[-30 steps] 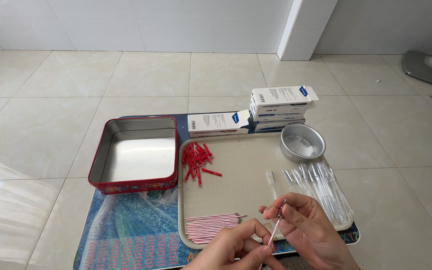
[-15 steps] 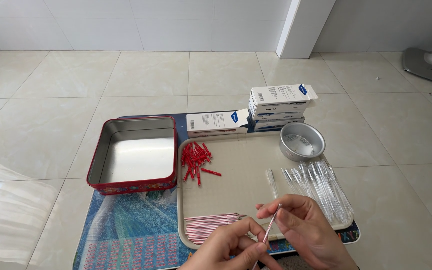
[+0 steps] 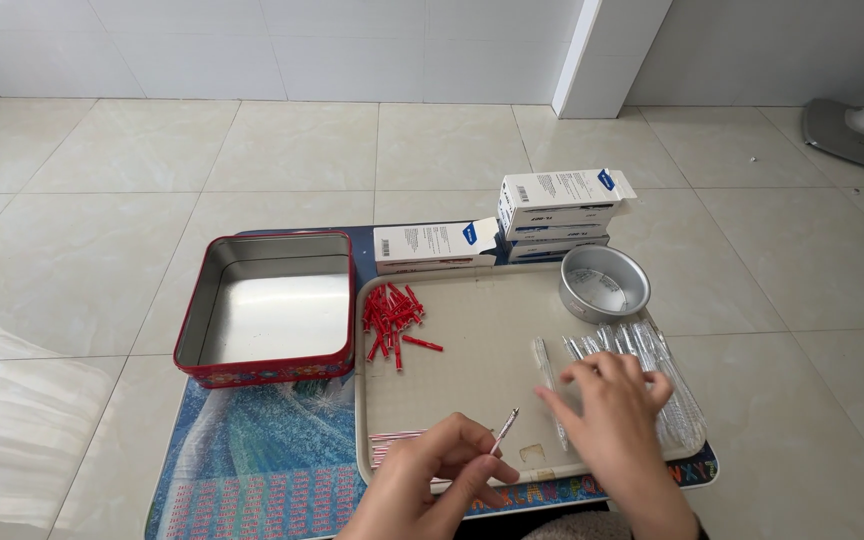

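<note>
We see a tray (image 3: pixel 472 330) in the middle, on a mat (image 3: pixel 252 450). A tin (image 3: pixel 267 310) sits left of it. Boxes (image 3: pixel 552 210) stand behind. On the tray, caps (image 3: pixel 392 315) lie left, a bowl (image 3: pixel 602 285) and tubes (image 3: pixel 652 345) right.

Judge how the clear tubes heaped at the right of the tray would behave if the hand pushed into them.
The clear tubes look thin and round, so probably light and apt to roll. Loosely heaped on the smooth tray, they would likely slide and scatter under the right hand.
</note>
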